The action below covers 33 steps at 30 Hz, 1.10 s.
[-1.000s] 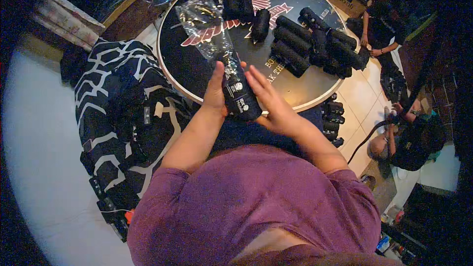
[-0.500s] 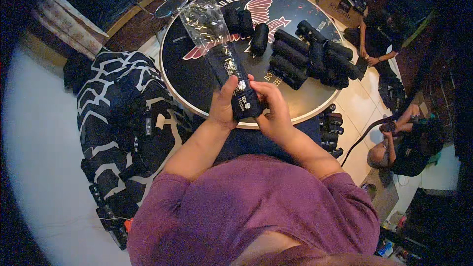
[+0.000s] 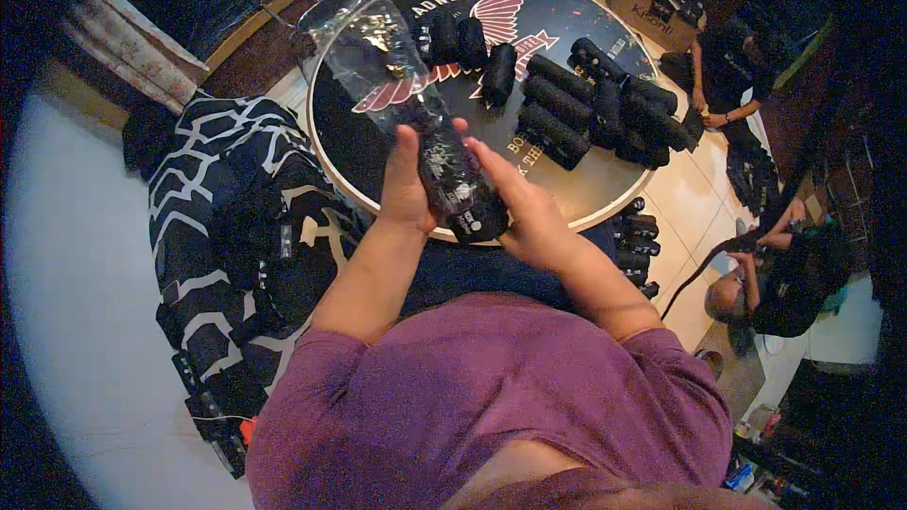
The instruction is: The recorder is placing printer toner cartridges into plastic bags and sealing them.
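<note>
Between my two hands is a black roll (image 3: 452, 170) with small white print, inside a long clear plastic bag (image 3: 364, 47). Its near end points toward my body, while the loose, crinkled top of the bag stretches away over the far left of the round table (image 3: 354, 146). My left hand (image 3: 408, 184) grips the left side with its thumb up along the plastic. On the other side my right hand (image 3: 529, 212) is closed around the roll, its thumb against the edge. The fingers underneath are mostly hidden. Three similar black rolls (image 3: 498, 76) lie beyond the bag.
Several black rolls are heaped at the table's right (image 3: 605, 99). More black bundles (image 3: 635, 246) stand below its right edge. A black-and-white patterned cloth (image 3: 222, 151) with black items lies left. Two people (image 3: 737, 66) sit at right, near a cardboard box (image 3: 652, 14).
The roll now shows fully under the plastic, and the bag's loose end has swung left. My left hand has shifted slightly left and my right hand slightly right and down.
</note>
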### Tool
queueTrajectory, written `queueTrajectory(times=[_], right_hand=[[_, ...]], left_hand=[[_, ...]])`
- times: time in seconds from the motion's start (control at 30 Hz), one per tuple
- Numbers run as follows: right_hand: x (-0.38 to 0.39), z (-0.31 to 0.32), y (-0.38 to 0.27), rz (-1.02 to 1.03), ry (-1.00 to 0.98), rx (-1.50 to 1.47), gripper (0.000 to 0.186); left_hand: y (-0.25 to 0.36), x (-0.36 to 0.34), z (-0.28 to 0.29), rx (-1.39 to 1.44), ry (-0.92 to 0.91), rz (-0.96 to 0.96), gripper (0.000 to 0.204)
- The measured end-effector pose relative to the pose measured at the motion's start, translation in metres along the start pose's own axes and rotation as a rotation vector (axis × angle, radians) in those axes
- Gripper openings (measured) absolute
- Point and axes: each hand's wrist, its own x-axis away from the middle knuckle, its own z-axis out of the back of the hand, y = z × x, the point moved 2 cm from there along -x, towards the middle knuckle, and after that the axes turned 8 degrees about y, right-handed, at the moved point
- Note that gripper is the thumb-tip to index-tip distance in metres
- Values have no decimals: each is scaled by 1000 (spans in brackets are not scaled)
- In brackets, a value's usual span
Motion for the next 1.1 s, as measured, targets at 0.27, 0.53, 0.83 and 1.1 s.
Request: queueTrajectory(times=[0.27,0.53,0.83,1.1], right_hand=[[8,-6,8,46,165,69,66],[9,-7,21,45,252,12,47],[-2,-4,6,20,72,-70,80],[8,-3,17,47,33,42,80]], left_hand=[[-13,6,-11,22,16,13,69],[-25,10,-11,-59,48,-70,85],[3,-10,-15,48,124,-30,86],[-7,-4,-20,23,190,3,76]])
